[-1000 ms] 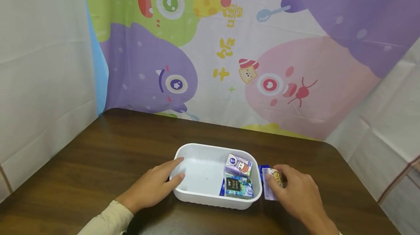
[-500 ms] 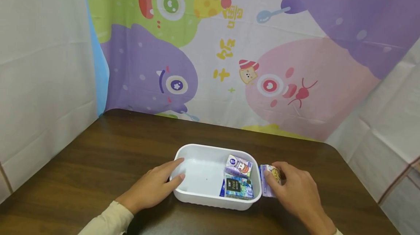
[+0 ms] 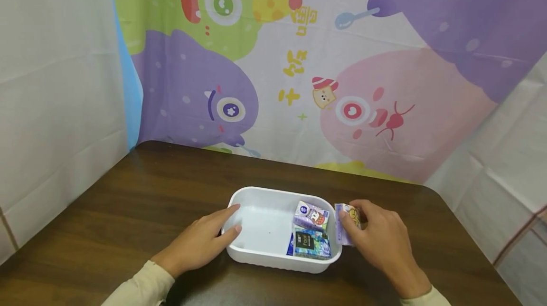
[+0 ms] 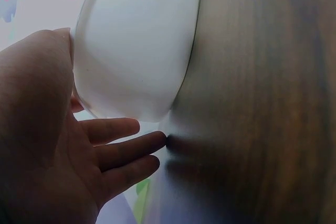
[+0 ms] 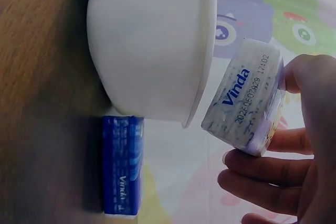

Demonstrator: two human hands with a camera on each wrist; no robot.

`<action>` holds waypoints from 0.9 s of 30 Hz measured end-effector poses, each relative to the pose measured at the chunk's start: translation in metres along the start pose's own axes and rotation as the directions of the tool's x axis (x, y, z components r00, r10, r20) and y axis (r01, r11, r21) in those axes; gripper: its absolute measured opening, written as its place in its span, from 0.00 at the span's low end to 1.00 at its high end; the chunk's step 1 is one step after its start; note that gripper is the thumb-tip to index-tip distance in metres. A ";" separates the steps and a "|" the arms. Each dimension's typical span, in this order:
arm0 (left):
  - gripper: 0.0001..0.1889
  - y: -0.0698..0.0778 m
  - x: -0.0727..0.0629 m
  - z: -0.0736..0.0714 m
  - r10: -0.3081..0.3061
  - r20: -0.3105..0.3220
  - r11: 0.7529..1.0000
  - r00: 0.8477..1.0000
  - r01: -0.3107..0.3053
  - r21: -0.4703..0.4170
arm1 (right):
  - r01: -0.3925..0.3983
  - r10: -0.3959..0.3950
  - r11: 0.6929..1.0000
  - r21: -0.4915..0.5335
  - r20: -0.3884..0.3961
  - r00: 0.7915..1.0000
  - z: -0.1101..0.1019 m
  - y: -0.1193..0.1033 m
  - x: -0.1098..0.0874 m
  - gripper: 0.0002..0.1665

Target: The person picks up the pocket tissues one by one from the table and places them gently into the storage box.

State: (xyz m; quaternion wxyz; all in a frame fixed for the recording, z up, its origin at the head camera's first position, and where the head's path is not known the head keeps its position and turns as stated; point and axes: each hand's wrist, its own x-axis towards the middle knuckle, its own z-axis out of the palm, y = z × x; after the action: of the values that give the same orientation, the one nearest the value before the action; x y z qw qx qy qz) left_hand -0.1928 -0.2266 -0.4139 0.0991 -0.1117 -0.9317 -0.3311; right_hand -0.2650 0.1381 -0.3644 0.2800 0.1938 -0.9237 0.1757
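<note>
My left hand (image 3: pixel 198 242) rests at the left end of a white plastic box (image 3: pixel 243 254). Its thumb and index finger lie over the rim; the other fingers (image 4: pixel 128 150) stretch out straight beside the outer wall. Between thumb and fingers, my right hand (image 3: pixel 384 237) pinches a small purple tissue pack (image 5: pixel 244 95), marked Vinda underneath. That pack is raised off the table, just outside the box's right rim. Inside the box's right end lie a purple tissue pack (image 3: pixel 311 215) and a blue-green floral one (image 3: pixel 313 243), with a dark blue edge showing beside them.
A blue Vinda tissue pack (image 5: pixel 123 165) is on the table outside the box's right end, below the raised pack. The brown wooden table (image 3: pixel 179 177) has a cartoon-printed curtain (image 3: pixel 282 82) behind it and pale cloth walls at both sides.
My right hand has lifted the purple tissue pack off the table and brought it up and left toward the box's right rim. The left hand and box have stayed put.
</note>
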 end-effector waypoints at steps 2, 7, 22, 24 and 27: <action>0.30 0.000 0.000 0.001 0.000 0.001 1.000 1.000 0.000 -0.002 | 0.003 -0.003 1.000 0.001 -0.005 1.000 0.000 -0.001 0.001 0.20; 0.30 -0.001 0.000 0.002 0.009 -0.013 1.000 1.000 -0.009 -0.002 | 0.013 -0.013 1.000 0.000 -0.007 1.000 0.001 -0.003 0.003 0.20; 0.27 -0.003 0.001 0.003 0.001 -0.019 1.000 1.000 -0.001 0.005 | 0.036 -0.036 0.999 0.032 -0.014 0.999 0.002 -0.012 0.008 0.21; 0.27 -0.003 0.001 0.003 -0.004 -0.015 1.000 1.000 0.004 0.007 | 0.037 -0.037 0.999 0.037 -0.012 0.999 0.002 -0.014 0.009 0.20; 0.27 -0.002 0.000 0.003 -0.011 -0.012 1.000 1.000 0.011 0.010 | 0.042 -0.041 0.998 0.041 -0.013 0.999 0.003 -0.016 0.010 0.20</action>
State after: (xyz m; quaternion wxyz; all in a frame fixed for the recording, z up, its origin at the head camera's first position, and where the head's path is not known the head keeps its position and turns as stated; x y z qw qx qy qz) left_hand -0.1941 -0.2263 -0.4171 0.1035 -0.1042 -0.9333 -0.3278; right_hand -0.2667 0.1203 -0.3577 0.2849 0.2176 -0.9140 0.1899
